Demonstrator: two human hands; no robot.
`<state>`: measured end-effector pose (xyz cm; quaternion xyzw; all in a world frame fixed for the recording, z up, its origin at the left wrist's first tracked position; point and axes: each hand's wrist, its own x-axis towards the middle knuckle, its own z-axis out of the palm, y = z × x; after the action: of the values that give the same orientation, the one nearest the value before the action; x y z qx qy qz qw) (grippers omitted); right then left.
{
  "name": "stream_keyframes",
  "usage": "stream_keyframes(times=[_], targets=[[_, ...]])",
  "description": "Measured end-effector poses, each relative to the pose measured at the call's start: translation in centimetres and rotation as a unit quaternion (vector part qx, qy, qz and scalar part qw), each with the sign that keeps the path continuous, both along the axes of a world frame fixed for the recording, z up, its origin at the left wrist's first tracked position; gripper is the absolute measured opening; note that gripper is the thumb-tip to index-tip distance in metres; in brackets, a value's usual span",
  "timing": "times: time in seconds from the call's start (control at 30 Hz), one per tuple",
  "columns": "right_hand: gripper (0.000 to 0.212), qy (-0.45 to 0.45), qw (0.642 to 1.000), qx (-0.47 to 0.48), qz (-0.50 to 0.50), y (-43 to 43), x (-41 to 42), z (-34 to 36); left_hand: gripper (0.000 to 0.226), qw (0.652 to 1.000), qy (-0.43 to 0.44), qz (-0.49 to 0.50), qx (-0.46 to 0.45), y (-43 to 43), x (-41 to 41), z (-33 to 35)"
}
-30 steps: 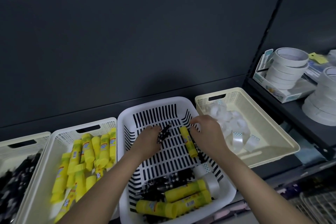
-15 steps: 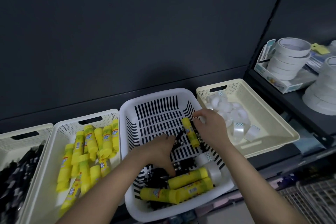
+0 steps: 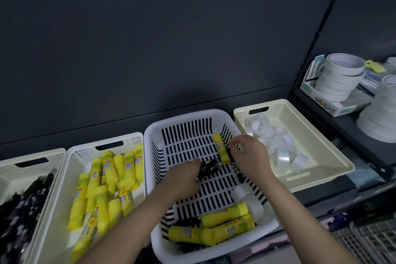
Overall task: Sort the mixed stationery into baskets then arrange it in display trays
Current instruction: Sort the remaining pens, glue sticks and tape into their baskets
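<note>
A white slotted basket point(image 3: 154, 141) in the middle holds mixed stationery. My left hand point(image 3: 182, 178) is curled round a bunch of small black items point(image 3: 209, 167) above its floor. My right hand point(image 3: 249, 156) grips a yellow glue stick point(image 3: 220, 149) together with some black items near the basket's far right corner. More yellow glue sticks point(image 3: 222, 218), a roll of white tape point(image 3: 255, 206) and black items lie at the basket's near end.
Left of it, a cream basket point(image 3: 70, 156) holds several glue sticks; a far-left basket point(image 3: 12, 165) holds black items. To the right, a cream basket point(image 3: 317, 135) holds small tape rolls. Stacked large tape rolls point(image 3: 340, 77) stand on the right shelf.
My left hand has come up from the basket's near end holding black items. My right hand stays by the far right corner with the glue stick. The view has shifted slightly.
</note>
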<state>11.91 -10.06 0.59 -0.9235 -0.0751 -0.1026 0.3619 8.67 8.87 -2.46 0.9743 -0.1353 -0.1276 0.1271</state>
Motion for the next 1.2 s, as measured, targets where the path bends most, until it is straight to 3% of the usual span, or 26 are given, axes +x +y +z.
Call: stream_keyframes(times=[0.17,0.37,0.57,0.67,0.73,0.8,0.9,1.0,1.07,1.13,1.2], targets=[[0.028,-0.019,0.999,0.008,0.046,0.8,-0.3,0.3,0.022,0.987,-0.059,0.091,-0.115,1.4,0.6,0.4],[0.02,0.11,0.989,-0.076,0.068,2.5,1.5,-1.1,0.019,0.923,-0.099,0.233,-0.291,1.9,1.2,1.4],[0.004,0.131,0.964,-0.213,0.094,4.6,3.4,-2.3,0.018,0.882,-0.093,0.278,-0.369,1.5,0.6,1.7],[0.025,0.138,0.952,-0.245,0.118,5.3,3.7,-2.9,0.017,0.862,-0.08,0.296,-0.404,1.8,0.5,1.9],[0.019,0.154,0.947,-0.25,0.128,5.8,3.7,-2.9,0.016,0.855,-0.075,0.299,-0.417,2.1,0.2,2.1],[0.012,0.183,0.956,-0.199,0.118,6.4,3.8,-2.9,0.015,0.844,-0.081,0.304,-0.435,2.3,-0.1,2.3],[0.025,0.274,0.957,0.008,0.094,7.2,3.5,-2.2,0.017,0.831,-0.11,0.329,-0.435,2.5,-0.4,2.4],[0.035,0.316,0.925,0.19,0.088,7.8,2.7,-0.5,0.015,0.818,-0.141,0.361,-0.425,2.7,-0.5,2.5],[0.027,0.345,0.888,0.297,0.063,8.2,2.1,0.5,0.018,0.81,-0.16,0.379,-0.418,2.6,-0.6,2.7],[0.015,0.367,0.854,0.366,0.036,8.7,1.5,1.4,0.022,0.808,-0.186,0.387,-0.404,2.3,-0.9,3.0],[0.011,0.362,0.843,0.396,0.036,9.1,0.8,1.9,0.025,0.8,-0.213,0.392,-0.401,2.2,-1.3,3.5]])
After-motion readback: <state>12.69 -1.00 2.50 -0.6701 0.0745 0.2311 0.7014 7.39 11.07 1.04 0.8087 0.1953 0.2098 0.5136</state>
